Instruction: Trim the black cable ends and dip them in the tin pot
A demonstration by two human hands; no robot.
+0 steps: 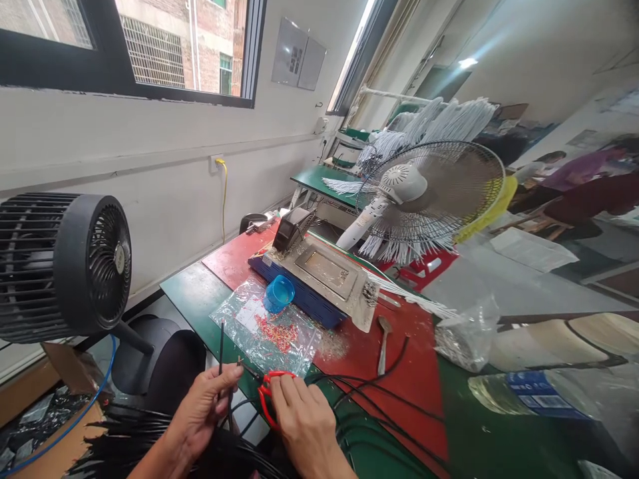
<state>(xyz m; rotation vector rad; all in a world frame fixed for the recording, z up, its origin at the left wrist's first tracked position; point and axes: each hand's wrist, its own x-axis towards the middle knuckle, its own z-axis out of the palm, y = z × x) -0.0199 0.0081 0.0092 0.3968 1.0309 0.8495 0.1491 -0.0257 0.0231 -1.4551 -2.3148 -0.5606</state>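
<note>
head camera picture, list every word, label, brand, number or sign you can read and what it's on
No text reads clearly.
Bottle label: print too blurred to read.
Fan badge: too small to read.
Wall notice: too small to read.

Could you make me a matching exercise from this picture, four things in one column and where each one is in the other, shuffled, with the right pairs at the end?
Things:
1. red-handled tool
2. blue cup
3. spoon
4. yellow cord

Places:
A. on the red mat
B. hanging down from the wall socket
C. in the right hand
D. on the clear plastic

Right pairs: 1-C, 2-D, 3-A, 4-B.
</note>
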